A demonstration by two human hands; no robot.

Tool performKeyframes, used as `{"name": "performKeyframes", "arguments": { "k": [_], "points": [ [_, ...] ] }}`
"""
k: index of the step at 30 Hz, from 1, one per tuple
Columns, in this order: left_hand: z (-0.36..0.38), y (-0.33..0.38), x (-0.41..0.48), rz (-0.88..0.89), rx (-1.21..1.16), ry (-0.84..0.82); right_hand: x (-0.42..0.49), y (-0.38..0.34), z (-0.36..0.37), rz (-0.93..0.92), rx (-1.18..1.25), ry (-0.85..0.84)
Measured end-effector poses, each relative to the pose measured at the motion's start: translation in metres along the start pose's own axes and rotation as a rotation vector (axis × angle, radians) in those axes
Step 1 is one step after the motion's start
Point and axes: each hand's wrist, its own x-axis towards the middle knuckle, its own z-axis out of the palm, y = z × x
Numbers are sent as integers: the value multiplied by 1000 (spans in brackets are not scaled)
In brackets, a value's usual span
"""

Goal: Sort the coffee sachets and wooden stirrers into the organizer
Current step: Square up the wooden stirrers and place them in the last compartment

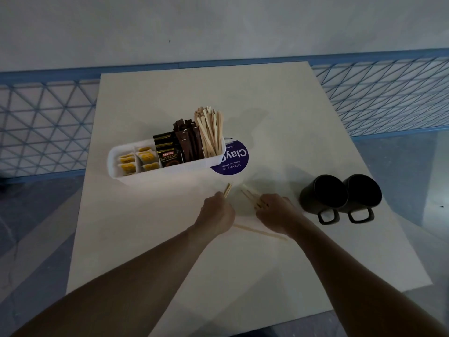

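While the left hand (pixel 215 212) is curling its fingers round pale wooden stirrers (pixel 227 190), just short of the white plastic organizer (pixel 116 166), the right hand (pixel 277 212) is pinching further stirrers (pixel 249 193) against the cream counter (pixel 315 263). A loose stirrer (pixel 260 231) behind the fingers is probably risking being overlooked. Beyond the fingers, black coffee sachets (pixel 169 157) are showing "KOPIKO SUPREMO"; a round purple sticker (pixel 233 161), "Let's keep our pantries clean".

Looks like an office pantry / coffee corner. Round purple sticker (pixel 229 158) on the desk (pixel 170 251) reads "Let's keep our pantries clean". White organizer (pixel 167 171) holds coffee sachets (pixel 170 155) and stirrers (pixel 211 132). Two black mugs (pixel 340 197), blue wire mesh (pixel 384 98) behind.
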Motion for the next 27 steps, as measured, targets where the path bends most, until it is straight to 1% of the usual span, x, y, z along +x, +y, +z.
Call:
{"name": "performKeyframes", "arguments": {
  "k": [3,7,12,17,23,27],
  "points": [
    [0,-1,-3,18,5,-18,-4,2,4,-11,15,1],
    [-2,-2,-9,52,-12,14,-10,4,11,-44,-39,-25],
    [-4,-4,-12,18,-82,33,-20,9,16,-143,-154,44],
    [-7,-7,-16,-26,-135,62,-23,7,24,-201,-274,193],
    [-9,-13,-18,-29,-149,83,-20,1,27,-216,-328,208],
    [-12,-17,-20,-63,-213,91,-18,0,31,-228,-343,218]
  ]
}}
